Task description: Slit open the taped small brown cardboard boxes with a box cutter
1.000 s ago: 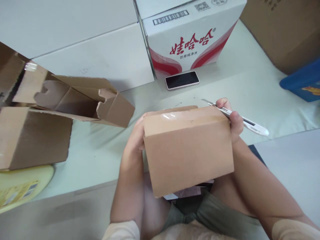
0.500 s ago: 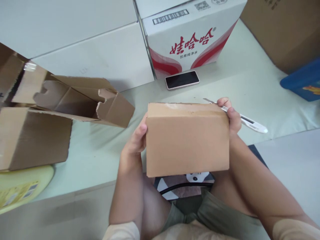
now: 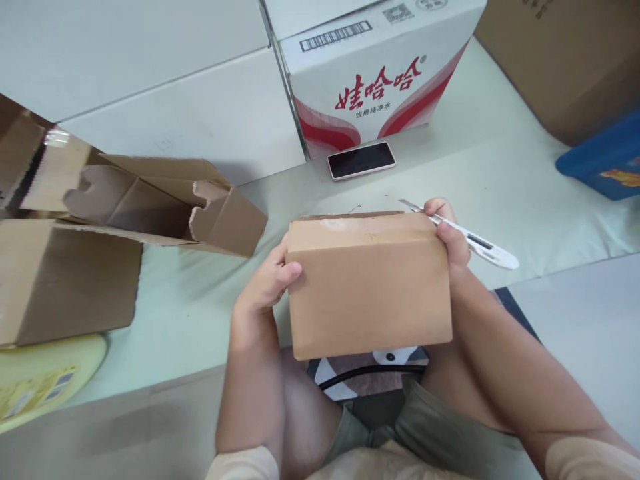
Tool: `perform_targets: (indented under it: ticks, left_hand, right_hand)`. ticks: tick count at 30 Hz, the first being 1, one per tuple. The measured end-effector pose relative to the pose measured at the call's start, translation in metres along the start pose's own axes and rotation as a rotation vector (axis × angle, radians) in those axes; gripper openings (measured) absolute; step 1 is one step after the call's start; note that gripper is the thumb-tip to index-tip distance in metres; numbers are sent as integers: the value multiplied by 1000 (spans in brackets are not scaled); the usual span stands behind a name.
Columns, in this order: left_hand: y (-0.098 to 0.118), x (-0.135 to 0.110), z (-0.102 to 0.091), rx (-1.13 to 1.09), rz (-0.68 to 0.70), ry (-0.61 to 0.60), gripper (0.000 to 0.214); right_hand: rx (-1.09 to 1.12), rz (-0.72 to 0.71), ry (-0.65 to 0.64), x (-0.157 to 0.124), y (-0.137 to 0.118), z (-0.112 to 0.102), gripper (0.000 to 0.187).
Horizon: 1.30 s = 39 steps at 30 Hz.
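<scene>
A brown cardboard box [image 3: 370,300] is held up over my lap, one broad side facing me and a strip of clear tape along its upper face. My left hand [image 3: 267,277] grips its left end, thumb on the near side and the other fingers hidden behind. At the upper right corner, my right hand [image 3: 450,233] pinches a white utility knife [image 3: 493,253] with its blade out, pointing left over the box's far edge. That same hand also rests against the box's right end.
A phone [image 3: 361,161] lies before a white and red carton [image 3: 375,93]. Open cardboard boxes [image 3: 165,207] stand at left, above a yellow container [image 3: 50,373]. A blue object [image 3: 600,160] and a large brown carton [image 3: 560,67] stand at right on the pale green surface [image 3: 200,313].
The box has shifted slightly left and down and tipped a little, showing more of its taped face. My left thumb has moved onto its near side. The knife has moved left with my right hand.
</scene>
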State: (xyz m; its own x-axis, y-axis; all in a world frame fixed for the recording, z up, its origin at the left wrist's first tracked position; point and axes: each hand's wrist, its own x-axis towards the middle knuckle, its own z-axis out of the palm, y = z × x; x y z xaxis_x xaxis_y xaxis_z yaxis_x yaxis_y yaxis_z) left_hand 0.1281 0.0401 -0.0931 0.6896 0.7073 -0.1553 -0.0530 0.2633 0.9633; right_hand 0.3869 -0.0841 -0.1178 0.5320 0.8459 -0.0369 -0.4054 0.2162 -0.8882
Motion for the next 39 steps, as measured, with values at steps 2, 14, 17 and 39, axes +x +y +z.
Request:
perform_targets:
  ticks: [2, 14, 17, 39]
  left_hand:
    - [2, 0, -7, 96, -1, -105, 71]
    - [1, -5, -36, 281, -139, -361, 92]
    - [-3, -4, -36, 244, -137, -338, 95]
    - [4, 0, -16, 210, -77, -276, 95]
  right_hand:
    - [15, 24, -9, -1, -3, 1, 54]
    - [-100, 203, -180, 0, -11, -7, 58]
    - [-148, 225, -210, 2, -13, -8, 62]
    - [-30, 109, -112, 9, -2, -5, 64]
